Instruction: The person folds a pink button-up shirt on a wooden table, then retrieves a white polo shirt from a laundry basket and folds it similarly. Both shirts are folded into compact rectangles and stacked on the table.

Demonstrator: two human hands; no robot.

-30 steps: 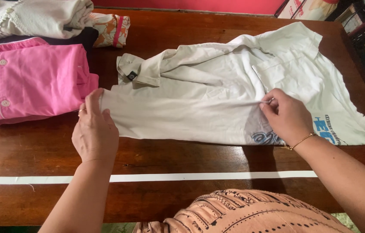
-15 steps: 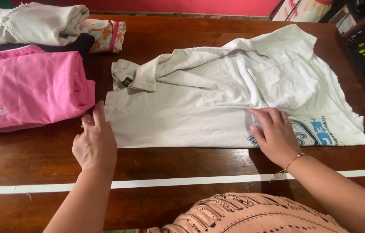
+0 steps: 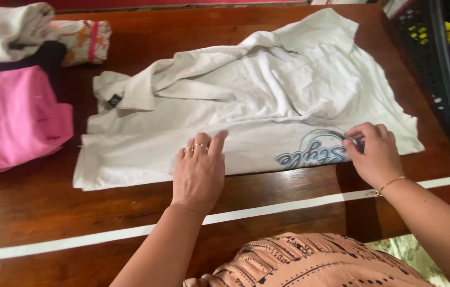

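Two hands on white shirt: left hand flat, right hand fingers pinching its hem.

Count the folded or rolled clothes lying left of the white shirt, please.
4: pink garment, dark one behind it, white one on top, floral roll beside. More may lie outside the frame.

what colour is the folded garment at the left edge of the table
Bright pink: the folded pink cloth garment lies left of the white shirt, seen in the head view.
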